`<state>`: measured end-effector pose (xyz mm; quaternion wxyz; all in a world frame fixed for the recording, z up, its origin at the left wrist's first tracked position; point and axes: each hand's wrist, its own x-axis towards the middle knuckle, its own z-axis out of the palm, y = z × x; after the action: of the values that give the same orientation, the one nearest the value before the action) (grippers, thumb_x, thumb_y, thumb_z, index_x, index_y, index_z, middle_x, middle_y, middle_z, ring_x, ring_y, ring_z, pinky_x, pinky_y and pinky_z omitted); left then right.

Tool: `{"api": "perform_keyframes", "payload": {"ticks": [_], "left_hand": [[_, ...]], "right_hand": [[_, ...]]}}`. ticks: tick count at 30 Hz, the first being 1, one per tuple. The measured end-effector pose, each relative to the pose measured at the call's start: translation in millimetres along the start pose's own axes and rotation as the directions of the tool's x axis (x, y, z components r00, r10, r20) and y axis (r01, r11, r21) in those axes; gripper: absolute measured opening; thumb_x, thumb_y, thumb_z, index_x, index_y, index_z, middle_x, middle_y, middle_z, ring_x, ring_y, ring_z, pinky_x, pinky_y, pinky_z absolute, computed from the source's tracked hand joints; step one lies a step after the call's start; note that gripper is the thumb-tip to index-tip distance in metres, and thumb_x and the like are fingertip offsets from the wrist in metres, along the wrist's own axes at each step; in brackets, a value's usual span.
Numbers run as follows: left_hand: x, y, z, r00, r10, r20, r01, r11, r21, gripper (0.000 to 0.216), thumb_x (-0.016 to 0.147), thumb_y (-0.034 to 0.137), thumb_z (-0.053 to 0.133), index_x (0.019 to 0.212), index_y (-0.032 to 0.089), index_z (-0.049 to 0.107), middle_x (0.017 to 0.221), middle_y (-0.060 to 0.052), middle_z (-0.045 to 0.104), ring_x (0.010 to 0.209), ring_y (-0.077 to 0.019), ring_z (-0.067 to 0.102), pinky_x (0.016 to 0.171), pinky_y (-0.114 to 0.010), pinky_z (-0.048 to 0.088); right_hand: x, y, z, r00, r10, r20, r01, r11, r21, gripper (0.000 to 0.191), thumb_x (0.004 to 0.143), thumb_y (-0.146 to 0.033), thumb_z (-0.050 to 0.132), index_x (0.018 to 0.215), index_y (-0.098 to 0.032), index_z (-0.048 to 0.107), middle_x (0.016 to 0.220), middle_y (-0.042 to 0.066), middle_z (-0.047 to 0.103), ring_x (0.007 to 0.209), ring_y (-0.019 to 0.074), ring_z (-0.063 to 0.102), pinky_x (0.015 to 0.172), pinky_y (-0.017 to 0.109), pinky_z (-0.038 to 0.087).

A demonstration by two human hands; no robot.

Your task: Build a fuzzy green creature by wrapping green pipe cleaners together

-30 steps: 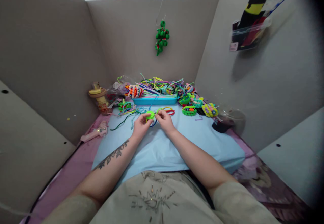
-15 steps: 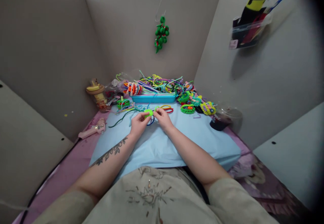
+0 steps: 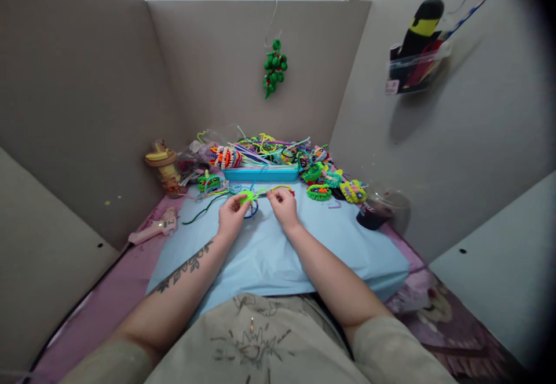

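Observation:
My left hand (image 3: 232,215) pinches a bright lime-green pipe-cleaner piece (image 3: 247,197) between thumb and fingers, above the blue cloth. A thin green strand runs from it to the right. At that strand's end my right hand (image 3: 283,207) has its thumb and fingertips closed; the exact grip is too small to see clearly. Under and behind the hands lie loose pipe cleaners, among them a dark green one (image 3: 204,209) and a red and yellow loop partly hidden by my right hand.
A blue tray (image 3: 260,174) heaped with pipe cleaners stands at the back. Fuzzy ring-shaped figures (image 3: 319,192) sit to the right, near a dark cup (image 3: 373,214). A pink glue gun (image 3: 154,227) and a yellow-lidded tumbler (image 3: 165,167) are at left. Grey panels enclose three sides.
My hands have moved apart, and a green strand now stretches between them. The view has shifted slightly.

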<state>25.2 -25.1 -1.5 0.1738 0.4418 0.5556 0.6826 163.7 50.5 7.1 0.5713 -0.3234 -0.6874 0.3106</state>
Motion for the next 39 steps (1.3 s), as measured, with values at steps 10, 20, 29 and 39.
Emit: {"api": "perform_keyframes", "payload": {"ticks": [10, 20, 29, 39], "left_hand": [[-0.6, -7.3, 2.6, 0.978, -0.045, 0.205, 0.083, 0.979, -0.184, 0.046, 0.065, 0.028, 0.071, 0.108, 0.015, 0.061, 0.107, -0.012, 0.067, 0.094, -0.0221, 0.065, 0.089, -0.039, 0.049], [1.5, -8.2, -0.4, 0.994, -0.053, 0.097, 0.07, 0.981, -0.179, 0.043, 0.071, 0.038, 0.065, 0.107, 0.015, 0.064, 0.11, -0.012, 0.066, 0.093, -0.0217, 0.064, 0.081, -0.037, 0.054], [0.7, -5.6, 0.3, 0.989, -0.089, 0.114, 0.105, 0.984, -0.147, 0.044, 0.066, 0.039, 0.071, 0.101, 0.015, 0.067, 0.093, -0.01, 0.071, 0.079, -0.0206, 0.067, 0.075, -0.036, 0.055], [-1.0, -4.7, 0.6, 0.981, -0.139, 0.139, 0.169, 0.958, -0.233, 0.042, 0.062, 0.036, 0.074, 0.097, 0.015, 0.068, 0.096, -0.01, 0.071, 0.08, -0.0204, 0.067, 0.075, -0.036, 0.055]], "right_hand": [[0.6, 2.8, -0.6, 0.968, -0.136, 0.211, 0.131, 0.991, 0.038, 0.021, 0.082, -0.023, 0.053, 0.098, -0.021, 0.066, 0.095, 0.006, 0.062, 0.086, 0.0175, 0.057, 0.077, 0.03, 0.045], [2.3, 13.2, -0.8, 0.881, -0.273, 0.388, 0.307, 0.951, -0.03, 0.017, 0.082, -0.017, 0.054, 0.089, -0.022, 0.069, 0.087, 0.005, 0.066, 0.086, 0.0188, 0.058, 0.082, 0.033, 0.044], [-0.3, 7.5, 0.0, 0.955, -0.214, 0.205, 0.244, 0.96, -0.134, 0.016, 0.079, -0.019, 0.057, 0.082, -0.024, 0.072, 0.082, 0.005, 0.064, 0.082, 0.0193, 0.057, 0.078, 0.033, 0.044], [-5.6, 6.0, 12.2, 0.946, 0.086, 0.312, -0.142, 0.976, 0.162, 0.016, 0.072, -0.024, 0.059, 0.079, -0.02, 0.072, 0.074, 0.003, 0.071, 0.067, 0.0182, 0.062, 0.065, 0.03, 0.048]]}}
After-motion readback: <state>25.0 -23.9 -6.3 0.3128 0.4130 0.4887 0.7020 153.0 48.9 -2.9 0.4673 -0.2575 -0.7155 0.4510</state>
